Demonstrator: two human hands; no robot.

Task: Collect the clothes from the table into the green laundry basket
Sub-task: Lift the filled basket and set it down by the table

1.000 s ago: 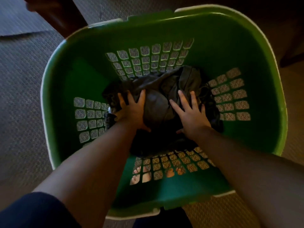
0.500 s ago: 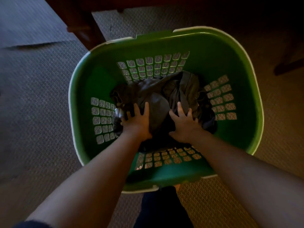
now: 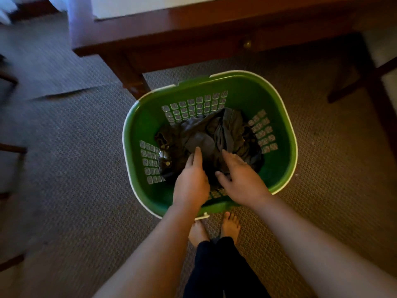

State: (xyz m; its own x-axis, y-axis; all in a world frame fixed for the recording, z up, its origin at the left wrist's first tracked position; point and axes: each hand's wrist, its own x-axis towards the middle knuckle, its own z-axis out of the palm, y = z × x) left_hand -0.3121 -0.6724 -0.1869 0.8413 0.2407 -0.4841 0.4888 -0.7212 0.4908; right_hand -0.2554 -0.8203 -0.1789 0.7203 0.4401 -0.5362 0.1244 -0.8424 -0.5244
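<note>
The green laundry basket [image 3: 277,117] stands on the carpet in front of my feet. A bundle of dark grey clothes [image 3: 214,134] lies crumpled at its bottom. My left hand [image 3: 191,179] hovers over the basket's near side, fingers straight and together, pointing at the clothes and holding nothing. Beside it, my right hand [image 3: 240,179] is spread with relaxed fingers above the near rim, also empty. Whether the fingertips touch the cloth is not clear.
A dark wooden table [image 3: 193,35] stands just beyond the basket, its leg [image 3: 133,80] near the basket's far left corner. Another wooden leg [image 3: 373,82] rises at the right. Chair parts [image 3: 12,147] show at the left edge. My bare feet [image 3: 214,229] are behind the basket.
Both hands have lifted back from pressing on the clothes toward the basket's near rim. The view has risen, so the basket looks smaller and the table has come into sight.
</note>
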